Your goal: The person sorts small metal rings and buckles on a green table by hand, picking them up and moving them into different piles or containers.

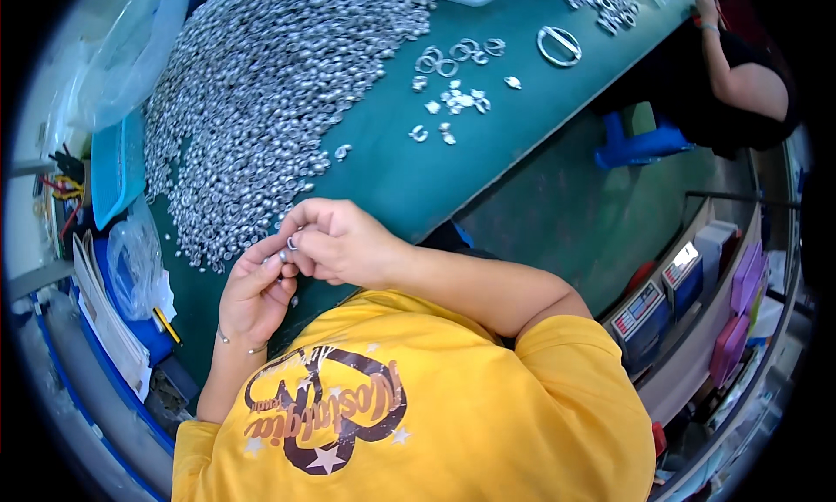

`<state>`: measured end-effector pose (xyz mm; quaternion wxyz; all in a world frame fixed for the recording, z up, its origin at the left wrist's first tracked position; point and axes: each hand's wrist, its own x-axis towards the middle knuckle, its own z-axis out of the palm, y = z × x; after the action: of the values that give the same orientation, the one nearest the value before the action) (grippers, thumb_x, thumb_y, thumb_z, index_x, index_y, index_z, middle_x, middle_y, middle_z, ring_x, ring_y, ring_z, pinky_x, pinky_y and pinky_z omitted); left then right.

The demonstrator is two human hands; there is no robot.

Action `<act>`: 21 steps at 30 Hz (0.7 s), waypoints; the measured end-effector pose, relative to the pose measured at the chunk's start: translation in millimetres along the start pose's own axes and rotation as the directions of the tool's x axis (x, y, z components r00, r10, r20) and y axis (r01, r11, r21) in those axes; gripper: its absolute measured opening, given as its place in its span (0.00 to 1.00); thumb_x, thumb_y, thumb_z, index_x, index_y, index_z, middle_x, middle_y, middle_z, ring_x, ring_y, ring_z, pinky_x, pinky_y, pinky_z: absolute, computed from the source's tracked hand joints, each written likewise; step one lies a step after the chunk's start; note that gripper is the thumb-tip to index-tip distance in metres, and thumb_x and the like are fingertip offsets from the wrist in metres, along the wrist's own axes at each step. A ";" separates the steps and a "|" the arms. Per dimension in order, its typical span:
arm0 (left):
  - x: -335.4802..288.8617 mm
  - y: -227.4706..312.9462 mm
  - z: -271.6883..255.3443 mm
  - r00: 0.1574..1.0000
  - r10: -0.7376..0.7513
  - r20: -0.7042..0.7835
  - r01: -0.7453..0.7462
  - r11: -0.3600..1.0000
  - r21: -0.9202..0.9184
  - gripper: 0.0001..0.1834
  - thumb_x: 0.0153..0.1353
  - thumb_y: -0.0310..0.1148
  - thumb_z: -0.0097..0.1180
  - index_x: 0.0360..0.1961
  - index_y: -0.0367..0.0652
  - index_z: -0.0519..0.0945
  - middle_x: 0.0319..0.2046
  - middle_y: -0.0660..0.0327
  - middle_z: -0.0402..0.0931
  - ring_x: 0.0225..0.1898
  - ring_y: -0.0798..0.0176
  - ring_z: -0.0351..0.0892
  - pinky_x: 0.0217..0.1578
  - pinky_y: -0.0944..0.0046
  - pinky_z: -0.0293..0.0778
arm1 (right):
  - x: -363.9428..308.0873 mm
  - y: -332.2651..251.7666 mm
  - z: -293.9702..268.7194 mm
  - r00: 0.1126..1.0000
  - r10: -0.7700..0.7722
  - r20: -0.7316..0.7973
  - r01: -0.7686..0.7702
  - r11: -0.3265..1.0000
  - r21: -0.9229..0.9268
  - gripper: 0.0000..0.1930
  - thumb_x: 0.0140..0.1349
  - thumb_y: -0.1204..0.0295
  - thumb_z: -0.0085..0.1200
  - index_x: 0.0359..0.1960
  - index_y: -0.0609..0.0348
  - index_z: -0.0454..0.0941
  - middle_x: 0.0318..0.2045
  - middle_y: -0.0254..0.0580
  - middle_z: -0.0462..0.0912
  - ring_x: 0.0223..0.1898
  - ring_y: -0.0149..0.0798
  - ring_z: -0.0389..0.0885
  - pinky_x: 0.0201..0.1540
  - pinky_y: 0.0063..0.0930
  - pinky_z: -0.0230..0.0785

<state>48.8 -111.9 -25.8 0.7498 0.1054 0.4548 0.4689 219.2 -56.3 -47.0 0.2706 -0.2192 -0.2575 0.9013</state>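
Over the near edge of the big metal heap, my two hands meet with their fingertips almost touching. A small silver metal ring [293, 242] is pinched between the thumb and fingers of my right hand [348, 243]. My left hand [255, 297] is closed on a small silver metal piece [283, 256] just beside that ring; whether the two pieces join is too small to tell. The heap of small silver metal rings [261, 75] spreads across the green table [383, 175] beyond my hands. One loose piece [342, 152] lies apart at the heap's right side.
Several larger rings [447, 67] and shiny small pieces [457, 97] lie right of the heap. Farther right is a round buckle-like ring with a crossbar [559, 47]. A turquoise tray [117, 171] and plastic bags flank the left. Another person's arm [716, 58] rests at the far right edge.
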 end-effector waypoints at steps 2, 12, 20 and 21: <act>0.8 0.8 3.5 1.000 -0.011 -0.015 0.011 0.999 0.030 0.10 0.57 0.21 0.49 0.41 0.32 0.74 0.35 0.52 0.76 0.33 0.64 0.77 0.34 0.74 0.75 | -5.0 1.0 -3.3 1.000 0.022 -0.007 -0.021 0.996 0.088 0.08 0.57 0.78 0.40 0.37 0.62 0.68 0.18 0.36 0.71 0.12 0.21 0.58 0.13 0.15 0.49; -0.3 -5.0 33.6 0.995 0.031 -0.096 -0.024 0.997 0.073 0.08 0.57 0.22 0.49 0.39 0.35 0.73 0.31 0.53 0.75 0.30 0.62 0.77 0.32 0.69 0.75 | -21.5 4.9 -13.6 0.994 -0.063 0.088 0.022 0.912 0.409 0.05 0.56 0.77 0.41 0.34 0.62 0.67 0.19 0.39 0.72 0.12 0.23 0.60 0.12 0.15 0.47; 1.4 -4.3 30.2 0.999 0.022 -0.045 -0.020 0.999 0.026 0.10 0.56 0.21 0.50 0.41 0.33 0.73 0.34 0.55 0.76 0.35 0.64 0.76 0.38 0.71 0.75 | -15.3 6.8 -22.9 0.997 0.012 0.071 -0.045 0.878 0.477 0.06 0.58 0.77 0.47 0.36 0.65 0.72 0.24 0.36 0.72 0.19 0.22 0.64 0.17 0.12 0.53; 2.4 -2.8 30.7 1.000 0.012 -0.027 -0.012 1.000 0.021 0.10 0.56 0.22 0.50 0.41 0.32 0.73 0.34 0.54 0.76 0.35 0.64 0.76 0.38 0.70 0.75 | -16.4 3.3 -22.0 0.997 0.070 0.039 -0.080 0.869 0.488 0.06 0.58 0.77 0.47 0.37 0.65 0.72 0.24 0.36 0.72 0.19 0.22 0.63 0.17 0.12 0.54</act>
<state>74.8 -103.3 -11.5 0.7396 0.1095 0.4690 0.4701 242.1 -60.9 -61.7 0.2797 -0.1446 -0.0154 0.9490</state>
